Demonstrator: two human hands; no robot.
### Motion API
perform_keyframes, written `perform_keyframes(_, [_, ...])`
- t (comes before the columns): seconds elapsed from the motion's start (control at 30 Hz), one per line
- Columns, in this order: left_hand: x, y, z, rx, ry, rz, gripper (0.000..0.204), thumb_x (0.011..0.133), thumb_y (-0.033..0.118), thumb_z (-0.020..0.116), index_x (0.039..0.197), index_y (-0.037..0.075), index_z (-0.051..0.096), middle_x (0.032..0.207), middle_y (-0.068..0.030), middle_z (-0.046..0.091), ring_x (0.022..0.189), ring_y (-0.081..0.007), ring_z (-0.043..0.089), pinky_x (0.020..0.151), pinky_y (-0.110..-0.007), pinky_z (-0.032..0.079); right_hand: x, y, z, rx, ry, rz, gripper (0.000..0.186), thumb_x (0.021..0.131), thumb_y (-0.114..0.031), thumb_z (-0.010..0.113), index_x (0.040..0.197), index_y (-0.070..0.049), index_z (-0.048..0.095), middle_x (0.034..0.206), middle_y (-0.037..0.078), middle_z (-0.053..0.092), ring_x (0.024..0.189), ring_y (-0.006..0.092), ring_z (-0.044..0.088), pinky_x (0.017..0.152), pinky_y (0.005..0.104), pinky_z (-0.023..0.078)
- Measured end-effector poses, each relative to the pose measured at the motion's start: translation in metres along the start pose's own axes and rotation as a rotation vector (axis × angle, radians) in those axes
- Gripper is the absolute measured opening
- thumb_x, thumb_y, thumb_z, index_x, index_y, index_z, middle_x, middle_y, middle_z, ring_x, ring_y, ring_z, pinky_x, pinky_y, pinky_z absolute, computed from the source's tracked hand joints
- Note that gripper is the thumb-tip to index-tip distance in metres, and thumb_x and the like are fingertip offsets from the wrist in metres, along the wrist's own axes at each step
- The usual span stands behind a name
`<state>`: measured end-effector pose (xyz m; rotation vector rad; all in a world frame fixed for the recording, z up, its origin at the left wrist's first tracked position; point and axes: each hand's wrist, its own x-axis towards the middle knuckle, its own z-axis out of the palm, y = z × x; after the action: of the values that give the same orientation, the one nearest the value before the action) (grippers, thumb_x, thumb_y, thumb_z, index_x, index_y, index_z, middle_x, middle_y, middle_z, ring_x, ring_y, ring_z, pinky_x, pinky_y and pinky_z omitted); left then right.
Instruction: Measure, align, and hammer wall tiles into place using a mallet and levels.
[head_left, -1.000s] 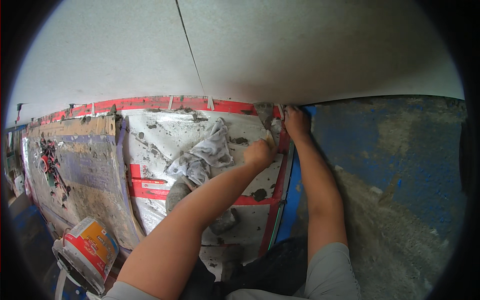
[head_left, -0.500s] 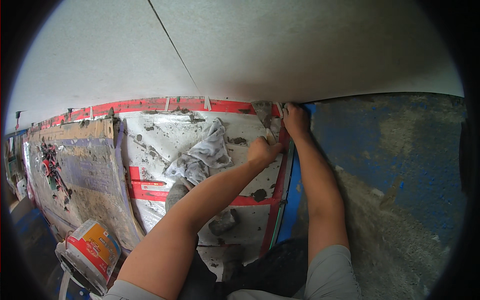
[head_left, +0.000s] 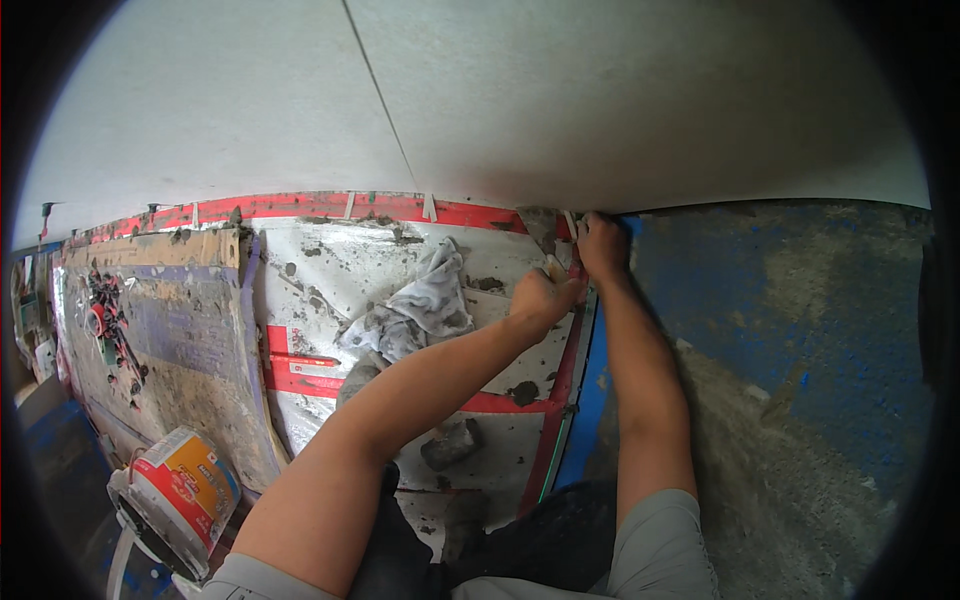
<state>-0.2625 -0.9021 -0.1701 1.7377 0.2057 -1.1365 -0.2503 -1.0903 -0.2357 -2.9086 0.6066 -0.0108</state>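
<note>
My left hand (head_left: pixel 541 298) is closed around the pale handle of a putty knife (head_left: pixel 541 229). Its broad, mortar-smeared blade points away from me, with the tip at the lower edge of a large light-grey wall panel (head_left: pixel 640 100). Just right of the blade, my right hand (head_left: pixel 603 248) is closed, fingers curled in at the foot of the panel. A thin white wedge (head_left: pixel 571 224) stands beside those fingertips; whether they grip it is hidden. Red tape (head_left: pixel 470 213) runs along the floor under the panel edge, where another white wedge (head_left: pixel 430 207) stands left of the knife.
A crumpled, stained cloth (head_left: pixel 425 300) lies on the white floor sheet (head_left: pixel 330 265) among mortar crumbs. Left are a red pencil (head_left: pixel 308 360), dirty cardboard (head_left: pixel 190 330) bearing a pile of red-and-black pieces (head_left: pixel 108 325), and a tipped bucket (head_left: pixel 185 490). Rough blue-stained concrete (head_left: pixel 800 330) extends right.
The view has shifted slightly, so most floor things sit a little further right. Both hands stay at the panel's foot, the left still gripping the putty knife there.
</note>
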Motion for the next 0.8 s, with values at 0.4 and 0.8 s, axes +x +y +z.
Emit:
perform_keyframes(0.4, [0.038,-0.087,-0.028,0.385,-0.016,0.227,0.044,0.084,0.033,0.074,0.1,-0.008,0.07,0.098,-0.0293,0.073,0.09,-0.0328,0.076,0.082,-0.043,0.058,-0.088,-0.093,-0.01,0.264,-0.087,0.09,0.046,0.089,-0.036,0.072,0.122,-0.004,0.068,0.11,0.022,0.073,0.105,0.0419,0.07,0.091,0.0494,0.055])
perform_keyframes(0.8, [0.012,-0.04,-0.188,-0.916,0.073,0.116,0.025,0.097,-0.001,0.053,0.122,-0.004,0.051,0.108,-0.0167,0.066,0.092,-0.0283,0.072,0.079,-0.039,0.062,-0.097,-0.086,0.0,0.243,-0.131,0.193,0.054,0.084,-0.02,0.073,0.132,0.0,0.06,0.125,0.024,0.068,0.115,0.0421,0.066,0.096,0.0488,0.054])
